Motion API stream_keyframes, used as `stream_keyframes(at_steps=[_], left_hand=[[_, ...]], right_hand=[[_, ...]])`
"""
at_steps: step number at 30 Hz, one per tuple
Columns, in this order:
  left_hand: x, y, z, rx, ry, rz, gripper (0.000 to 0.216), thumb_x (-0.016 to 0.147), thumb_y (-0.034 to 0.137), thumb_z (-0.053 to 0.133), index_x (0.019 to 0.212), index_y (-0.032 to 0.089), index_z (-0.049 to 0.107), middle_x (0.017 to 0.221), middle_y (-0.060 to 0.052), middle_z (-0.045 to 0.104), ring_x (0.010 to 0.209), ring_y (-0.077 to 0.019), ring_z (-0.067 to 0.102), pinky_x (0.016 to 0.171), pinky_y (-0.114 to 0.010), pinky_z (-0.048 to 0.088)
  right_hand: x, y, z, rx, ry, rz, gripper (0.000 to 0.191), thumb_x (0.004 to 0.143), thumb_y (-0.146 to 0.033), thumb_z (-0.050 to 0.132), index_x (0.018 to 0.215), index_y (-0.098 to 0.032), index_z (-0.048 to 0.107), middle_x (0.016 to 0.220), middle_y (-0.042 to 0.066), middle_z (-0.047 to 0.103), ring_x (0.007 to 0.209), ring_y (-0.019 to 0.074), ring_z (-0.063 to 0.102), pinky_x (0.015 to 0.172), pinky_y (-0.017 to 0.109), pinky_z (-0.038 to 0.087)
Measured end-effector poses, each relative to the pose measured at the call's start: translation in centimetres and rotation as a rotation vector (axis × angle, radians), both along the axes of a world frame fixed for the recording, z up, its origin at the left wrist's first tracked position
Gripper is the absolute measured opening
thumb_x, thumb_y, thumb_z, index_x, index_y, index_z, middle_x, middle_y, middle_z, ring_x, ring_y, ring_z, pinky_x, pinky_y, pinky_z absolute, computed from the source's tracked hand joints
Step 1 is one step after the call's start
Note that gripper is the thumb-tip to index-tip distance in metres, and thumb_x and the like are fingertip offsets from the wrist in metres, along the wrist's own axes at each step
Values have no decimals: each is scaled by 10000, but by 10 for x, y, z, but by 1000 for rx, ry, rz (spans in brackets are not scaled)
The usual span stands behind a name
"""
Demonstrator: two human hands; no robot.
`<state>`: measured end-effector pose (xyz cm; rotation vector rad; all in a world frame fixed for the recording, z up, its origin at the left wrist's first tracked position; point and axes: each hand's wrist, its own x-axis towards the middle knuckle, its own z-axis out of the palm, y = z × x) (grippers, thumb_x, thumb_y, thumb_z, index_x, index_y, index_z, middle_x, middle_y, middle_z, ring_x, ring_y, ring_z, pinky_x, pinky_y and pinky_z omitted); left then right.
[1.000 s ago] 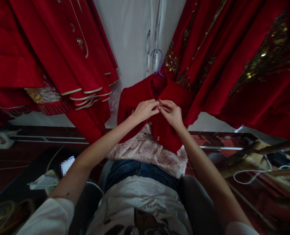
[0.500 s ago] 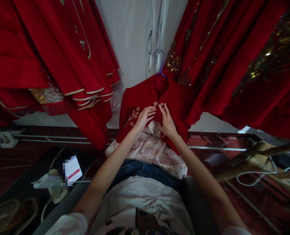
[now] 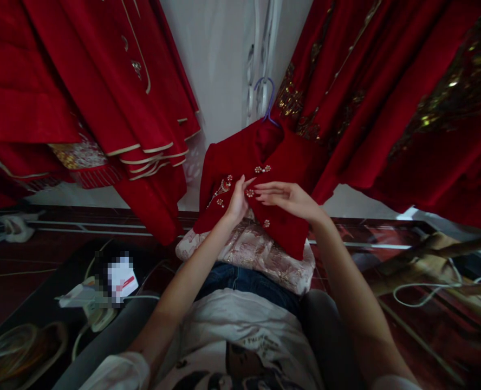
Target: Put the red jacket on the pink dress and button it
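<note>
Delicately, two bare hands are working at the front of a red jacket [image 3: 286, 169], which is hanging from a purple hanger [image 3: 272, 96] in the center of the frame, its hem resting over pale brocade cloth [image 3: 273, 271]. Near the collar, an upper flower clasp [image 3: 262, 169] is showing both blossoms side by side and, by all appearances, is holding fast. Below it, the work is looking unfinished: a middle flower [image 3: 249, 193] is sitting between the hands without a visible mate, and a lower flower [image 3: 267, 223] is standing alone toward the bottom of the jacket, where the front edges are parting over the brocade. The left hand [image 3: 237, 202] is curving loosely just left of the middle flower; whether it is gripping the cloth is impossible to tell. The right hand [image 3: 291, 199] is opening flat, its fingers stretching leftward beside that flower and visibly grasping nothing. More red garments are framing the scene, piped hems [image 3: 155, 149] hanging at upper left and sequined folds [image 3: 431, 114] at upper right.
</note>
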<state>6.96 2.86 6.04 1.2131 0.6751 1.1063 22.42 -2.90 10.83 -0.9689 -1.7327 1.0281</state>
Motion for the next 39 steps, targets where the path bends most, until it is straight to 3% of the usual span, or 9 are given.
stream_keyframes(at_steps=[2,4,9,12,16,20,23,29,39], left_hand=[[-6,-5,0,18,12,-11,677,925,635,173,1134,172,621,1050,-128,705,977,-233,666,818,-375,535],[-10,-8,-4,29,37,32,621,932,604,220,1091,172,637,1043,-130,702,946,-219,671,785,-345,540],[-9,-9,-20,13,92,217,246,884,303,455,964,183,655,995,-61,695,806,-138,659,676,-253,542],[-6,-9,-26,65,123,263,168,819,198,508,894,174,656,890,-25,687,729,-121,635,646,-252,555],[-9,-9,-24,223,227,242,138,788,177,548,873,180,656,828,-18,671,723,-135,631,678,-292,568],[-25,2,-20,543,491,585,207,718,114,626,905,199,651,986,-58,649,911,-186,598,892,-386,508],[-40,24,-26,573,561,784,345,688,83,635,1007,204,585,1058,-76,611,1000,-212,561,957,-424,453],[-58,65,-46,374,319,432,317,666,117,652,948,184,522,835,-16,611,749,-132,606,768,-298,504],[-56,68,-42,295,187,393,293,622,135,679,904,156,599,866,-41,669,817,-132,644,872,-332,522]], right_hand=[[-6,2,-6,-3,-37,14,322,782,-369,664,1030,-163,668,1014,86,717,890,184,696,875,402,573],[-7,9,-16,51,-24,-134,289,779,-382,666,965,-161,655,942,76,707,798,165,687,779,376,604],[-6,22,-40,8,-87,-313,393,663,-410,766,899,-182,549,760,6,599,615,130,609,519,286,570],[-13,22,-45,21,-141,-369,474,592,-390,807,900,-190,507,753,-9,578,609,125,593,538,279,544],[-22,22,-44,77,-176,-440,370,607,-232,751,863,-202,486,694,-36,570,602,118,577,582,268,514],[-15,23,-42,98,-147,-408,349,633,-276,758,864,-204,506,694,-27,594,611,127,594,590,272,511],[-7,19,-35,112,-134,-322,359,667,-330,763,929,-208,549,709,-27,598,623,131,607,603,277,521],[-20,14,-15,202,-83,-207,323,782,-333,681,1074,-216,610,881,15,639,740,123,634,709,272,546],[-55,81,-35,284,-133,-353,147,772,-239,672,907,-182,684,871,45,721,767,153,678,768,308,564]])
